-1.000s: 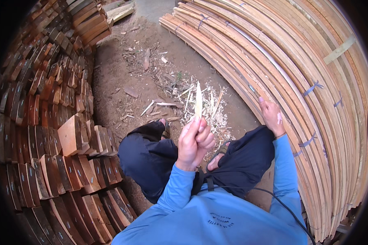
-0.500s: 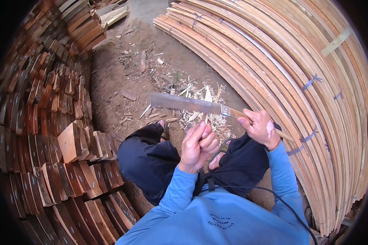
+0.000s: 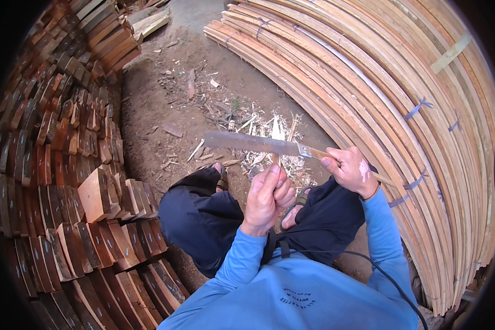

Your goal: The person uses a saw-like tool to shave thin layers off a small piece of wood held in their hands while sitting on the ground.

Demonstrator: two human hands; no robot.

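Note:
My right hand [image 3: 349, 171] is closed round the long wooden handle of a hand saw [image 3: 253, 143]. The saw's grey blade reaches left across the space in front of me, and a metal fitting joins it to the handle. Just below the blade, my left hand [image 3: 267, 198] pinches a small wooden stick [image 3: 276, 159] between thumb and fingers. Its tip points up at the blade's lower edge, near the handle end; most of it is hidden in my hand. Whether tip and blade touch, I cannot tell.
Long thin wooden strips [image 3: 368, 99], tied in bundles with blue bands, lie along the right. Stacked short wood blocks [image 3: 82, 192] rise on the left. Pale wood shavings [image 3: 258, 124] litter the dirt floor [image 3: 165, 104] beyond my sandalled feet. A black cable [image 3: 368, 258] crosses my lap.
The saw blade looks sharper now, having been slightly blurred before. Both hands keep their grips and almost the same places.

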